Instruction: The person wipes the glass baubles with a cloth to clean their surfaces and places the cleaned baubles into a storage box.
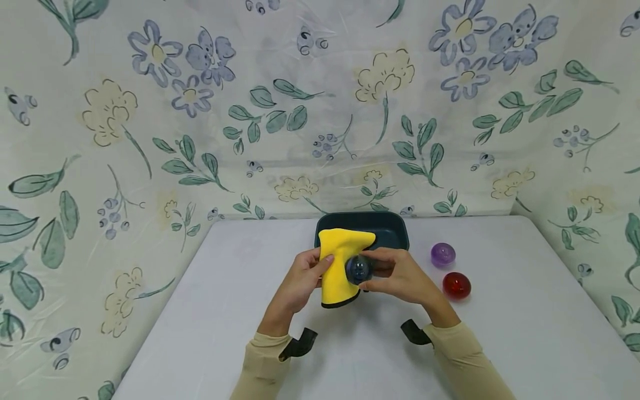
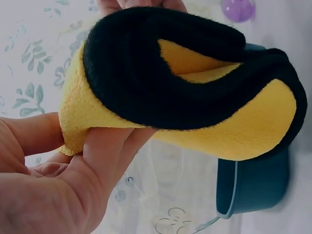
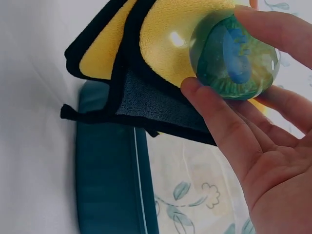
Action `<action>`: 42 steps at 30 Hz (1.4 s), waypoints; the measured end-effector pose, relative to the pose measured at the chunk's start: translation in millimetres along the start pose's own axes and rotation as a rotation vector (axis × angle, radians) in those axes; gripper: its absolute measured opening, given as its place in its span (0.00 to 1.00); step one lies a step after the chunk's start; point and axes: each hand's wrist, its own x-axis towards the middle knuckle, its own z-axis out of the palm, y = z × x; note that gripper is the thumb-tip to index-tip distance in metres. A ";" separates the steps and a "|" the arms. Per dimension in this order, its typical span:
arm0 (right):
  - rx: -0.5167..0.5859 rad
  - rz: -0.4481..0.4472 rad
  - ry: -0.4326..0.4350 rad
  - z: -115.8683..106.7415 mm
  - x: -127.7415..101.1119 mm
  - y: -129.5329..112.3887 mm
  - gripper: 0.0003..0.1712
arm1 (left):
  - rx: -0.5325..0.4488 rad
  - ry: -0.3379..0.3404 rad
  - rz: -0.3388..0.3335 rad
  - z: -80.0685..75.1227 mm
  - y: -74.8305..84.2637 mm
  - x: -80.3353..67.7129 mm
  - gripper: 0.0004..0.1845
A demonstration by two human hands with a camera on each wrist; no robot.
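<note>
over white table point(image 1: 250, 311), clear blue-green ball point(image 1: 358, 270) against yellow cloth point(image 1: 340, 261)

Cloth point(image 1: 340, 266) left of ball point(image 1: 358, 269), touching; tray point(image 1: 395, 233) behind both; two balls point(image 1: 450, 270) right.

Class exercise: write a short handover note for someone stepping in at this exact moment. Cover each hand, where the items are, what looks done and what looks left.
Left hand: grips the folded yellow cloth, held above the table.
Right hand: pinches the blue-green ball against the cloth.
Dark tray: behind the hands.
Purple ball and red ball: on the table to the right, untouched.
Done: one ball picked up and at the cloth.
Left: probably the two other balls; nothing shows whether they have been handled.
</note>
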 end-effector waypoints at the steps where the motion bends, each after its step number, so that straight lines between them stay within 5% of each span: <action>1: 0.003 0.000 0.000 0.1 -0.1 0.3 0.37 | 0.002 -0.008 0.000 -0.5 -0.2 0.1 0.20; 14: 0.046 -0.044 0.013 2.9 -0.5 -4.6 0.36 | -0.002 -0.121 0.022 -2.6 -3.5 0.4 0.22; 42: -0.056 -0.132 0.127 5.2 1.4 -7.8 0.38 | -0.067 -0.223 0.017 -12.5 -4.9 1.7 0.24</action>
